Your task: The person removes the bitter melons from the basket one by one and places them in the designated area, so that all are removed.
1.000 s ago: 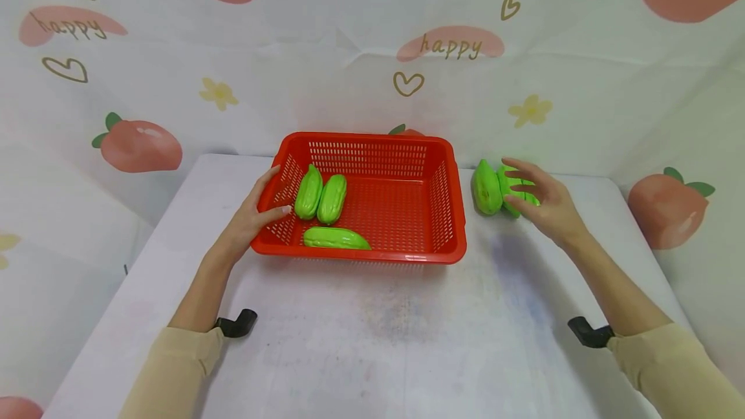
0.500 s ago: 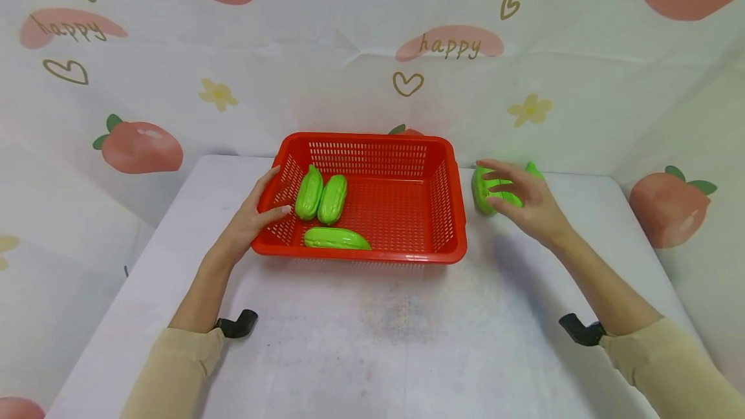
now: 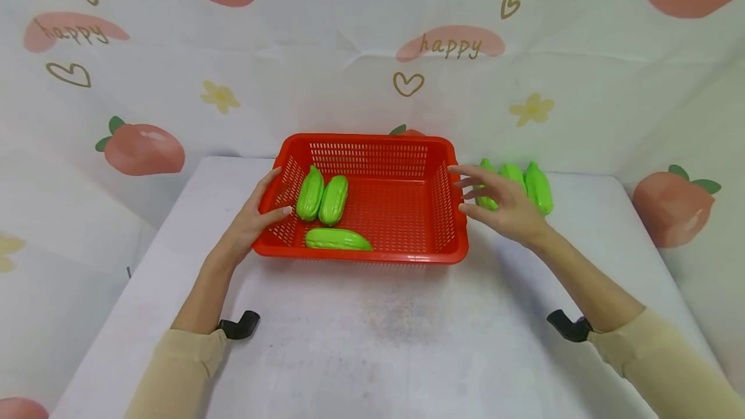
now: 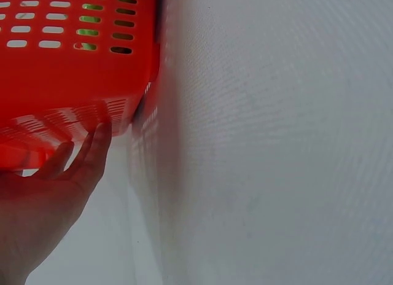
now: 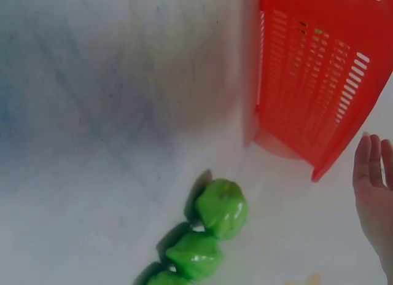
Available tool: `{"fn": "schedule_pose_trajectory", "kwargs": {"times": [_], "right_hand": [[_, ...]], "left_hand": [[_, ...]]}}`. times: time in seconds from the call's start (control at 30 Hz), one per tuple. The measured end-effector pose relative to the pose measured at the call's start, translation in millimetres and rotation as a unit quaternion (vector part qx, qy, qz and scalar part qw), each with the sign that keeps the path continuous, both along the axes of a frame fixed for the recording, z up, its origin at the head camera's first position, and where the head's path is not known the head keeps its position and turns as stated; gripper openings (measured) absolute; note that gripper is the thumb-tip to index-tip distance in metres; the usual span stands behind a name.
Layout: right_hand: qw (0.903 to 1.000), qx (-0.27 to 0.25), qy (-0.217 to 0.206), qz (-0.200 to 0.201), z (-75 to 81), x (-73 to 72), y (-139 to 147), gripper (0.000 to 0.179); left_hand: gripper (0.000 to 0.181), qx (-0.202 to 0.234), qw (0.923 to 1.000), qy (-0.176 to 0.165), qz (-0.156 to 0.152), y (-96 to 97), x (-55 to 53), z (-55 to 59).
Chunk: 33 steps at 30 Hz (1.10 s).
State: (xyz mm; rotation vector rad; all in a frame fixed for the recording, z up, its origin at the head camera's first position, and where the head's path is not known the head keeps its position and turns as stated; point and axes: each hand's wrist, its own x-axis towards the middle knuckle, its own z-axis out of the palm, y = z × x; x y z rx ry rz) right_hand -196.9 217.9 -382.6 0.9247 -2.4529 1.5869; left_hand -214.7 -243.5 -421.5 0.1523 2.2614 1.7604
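"Six green ridged fruits (image 3: 310, 194) on my feed. Same count at your end?"

"Same. I have three inside the red basket (image 3: 407, 257): two side by side near its left wall, and the third (image 3: 337, 239) crosswise along the near wall, towards the left corner."

"And the rest?"

"The other three (image 3: 538, 187) lie in a row on the desk (image 3: 396, 354), close to its far edge, between the basket and the far right corner. The right hand covers part of the nearest one from my head camera."

"Where do you have the basket?"

"By the desk's far edge, a little left of the middle."

"Left hand (image 3: 250, 218)?"

"Holding the basket's left side. I see the thumb over the rim and the fingers against the outer wall."

"Right hand (image 3: 505, 207)?"

"Beside the right rim with nothing in it, fingers spread and thumb well apart from them, so I call that grip wide. It looks just short of touching, though my right wrist view cuts the hand off at the edge, so I won't swear to it."
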Motion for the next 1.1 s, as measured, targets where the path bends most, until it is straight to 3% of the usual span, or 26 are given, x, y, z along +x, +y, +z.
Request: {"fn": "schedule_pose_trajectory", "kwargs": {"times": [0.33,0.73,1.1], "right_hand": [[0.9988,0.045,-0.002,0.019,5.4,-1.8,-24.6,0.060],[0.9931,0.049,-0.071,0.079,8.4,-4.3,-56.5,0.062],[0.9895,0.065,-0.074,0.105,6.6,-8.3,-82.7,0.062]], "left_hand": [[0.077,0.005,1.0000,0.006,-0.004,-2.5,0.1,-2.1],[0.077,0.010,0.9999,0.001,-0.006,0.0,-0.2,0.7],[0.077,0.010,0.9999,0.003,-0.007,-0.8,-0.9,-1.3]]}}
